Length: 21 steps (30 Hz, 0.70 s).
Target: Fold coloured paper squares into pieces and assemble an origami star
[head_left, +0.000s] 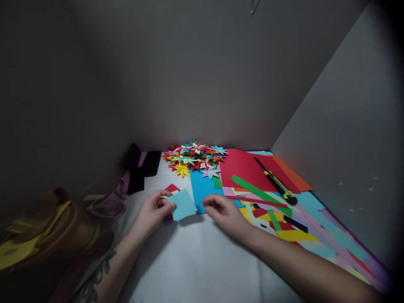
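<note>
Desk [202, 261]: white surface in a dim, walled-in corner; right side buried under overlapping coloured paper sheets [252, 168] and strips (red sheet largest, blue one beside it).

Pile of folded paper stars [194, 158] at the back, against the wall, many colours, loosely heaped.

Utility knife [277, 183], yellow and black, lies diagonally on the red sheet, well apart from both hands. Cannot tell whether the blade is out.

Light blue paper square [184, 205]: near the desk's middle, lifted slightly at one edge, overlapping the blue sheet's corner.

Left hand [154, 212]: fingers curled, thumb and fingertips pinching the square's left edge; a red scrap sits just under it.

Right hand [225, 212]: loosely curled, palm down, holding nothing visible, fingertips just beside the square's right corner.

Risks, as judged:
- Single-edge pinch on a limp sheet: it could sag or crease off-line if pressed down unevenly.
- Poor light (shadow over the work area) makes edge alignment hard to check.
- Right forearm lies over loose strips; a sweep could drag them, or nudge the knife toward the desk edge.
- Star pile is unconfined; a bumped sheet could scatter it.
</note>
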Each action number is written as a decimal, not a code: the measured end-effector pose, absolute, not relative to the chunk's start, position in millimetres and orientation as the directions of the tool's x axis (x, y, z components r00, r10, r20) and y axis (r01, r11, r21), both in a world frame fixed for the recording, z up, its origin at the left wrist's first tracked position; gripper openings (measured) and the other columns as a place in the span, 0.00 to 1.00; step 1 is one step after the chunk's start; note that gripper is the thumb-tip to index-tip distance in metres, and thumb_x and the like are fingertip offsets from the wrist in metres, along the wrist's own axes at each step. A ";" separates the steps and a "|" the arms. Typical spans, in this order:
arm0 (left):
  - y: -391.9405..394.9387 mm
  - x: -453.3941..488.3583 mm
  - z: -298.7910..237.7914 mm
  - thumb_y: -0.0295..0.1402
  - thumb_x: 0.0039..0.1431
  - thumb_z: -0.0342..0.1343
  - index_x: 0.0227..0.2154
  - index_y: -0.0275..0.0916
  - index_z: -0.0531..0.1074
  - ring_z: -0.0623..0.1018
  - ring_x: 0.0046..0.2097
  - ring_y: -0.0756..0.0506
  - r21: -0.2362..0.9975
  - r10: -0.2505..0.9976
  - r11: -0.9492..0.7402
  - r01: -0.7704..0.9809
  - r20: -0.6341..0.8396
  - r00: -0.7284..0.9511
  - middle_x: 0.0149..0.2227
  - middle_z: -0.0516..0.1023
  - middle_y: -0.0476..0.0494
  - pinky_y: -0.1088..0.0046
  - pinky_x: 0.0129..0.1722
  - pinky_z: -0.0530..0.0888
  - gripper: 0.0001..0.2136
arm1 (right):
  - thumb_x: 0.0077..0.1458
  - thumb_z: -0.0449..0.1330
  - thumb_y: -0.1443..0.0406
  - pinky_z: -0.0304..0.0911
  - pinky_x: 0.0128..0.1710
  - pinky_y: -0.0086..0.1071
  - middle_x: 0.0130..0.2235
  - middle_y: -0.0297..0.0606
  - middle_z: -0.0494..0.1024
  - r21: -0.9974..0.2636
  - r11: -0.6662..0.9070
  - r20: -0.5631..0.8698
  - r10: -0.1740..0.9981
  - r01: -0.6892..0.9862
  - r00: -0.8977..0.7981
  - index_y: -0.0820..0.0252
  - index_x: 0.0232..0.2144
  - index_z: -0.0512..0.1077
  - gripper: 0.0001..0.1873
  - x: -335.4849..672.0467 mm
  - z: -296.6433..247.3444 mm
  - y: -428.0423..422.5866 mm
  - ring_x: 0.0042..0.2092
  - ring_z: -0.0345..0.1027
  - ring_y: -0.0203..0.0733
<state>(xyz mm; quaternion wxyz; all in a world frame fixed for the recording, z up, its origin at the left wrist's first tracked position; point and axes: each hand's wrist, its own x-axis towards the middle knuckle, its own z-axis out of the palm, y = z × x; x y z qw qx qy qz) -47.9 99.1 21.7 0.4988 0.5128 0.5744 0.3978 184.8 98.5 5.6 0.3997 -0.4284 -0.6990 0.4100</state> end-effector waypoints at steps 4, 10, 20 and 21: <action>94.9 -42.1 19.2 0.38 0.43 0.61 0.36 0.36 0.65 0.68 0.22 0.53 0.971 0.980 0.172 0.165 -0.186 0.070 0.19 0.67 0.56 0.79 0.23 0.64 0.19 | 0.49 0.59 0.62 0.65 0.33 0.30 0.32 0.35 0.72 -0.996 0.091 0.086 0.961 0.008 -0.265 0.60 0.34 0.66 0.10 166.4 16.0 107.3 0.34 0.68 0.36; 92.4 -39.0 16.1 0.36 0.44 0.61 0.35 0.36 0.66 0.67 0.22 0.54 0.983 0.985 0.149 0.102 -0.157 0.076 0.19 0.67 0.57 0.80 0.23 0.64 0.16 | 0.51 0.56 0.67 0.66 0.32 0.31 0.36 0.39 0.72 -0.903 0.343 0.292 0.931 0.259 -0.218 0.60 0.37 0.68 0.09 161.3 14.4 92.4 0.34 0.67 0.38; 85.8 -26.4 10.6 0.35 0.45 0.60 0.28 0.35 0.68 0.71 0.26 0.53 0.996 0.995 0.087 0.033 -0.085 -0.044 0.23 0.72 0.52 0.79 0.27 0.67 0.10 | 0.55 0.54 0.67 0.54 0.59 0.47 0.63 0.50 0.51 -0.479 0.696 0.541 0.714 0.535 -0.444 0.61 0.63 0.44 0.36 161.2 -7.5 79.9 0.63 0.45 0.51; 85.5 -26.1 10.4 0.34 0.45 0.60 0.28 0.35 0.68 0.71 0.26 0.53 0.996 0.995 0.087 0.031 -0.085 -0.047 0.23 0.72 0.52 0.79 0.27 0.67 0.10 | 0.55 0.54 0.67 0.54 0.59 0.47 0.63 0.50 0.50 -0.470 0.703 0.542 0.707 0.533 -0.454 0.61 0.63 0.43 0.37 160.9 -8.5 79.8 0.64 0.44 0.51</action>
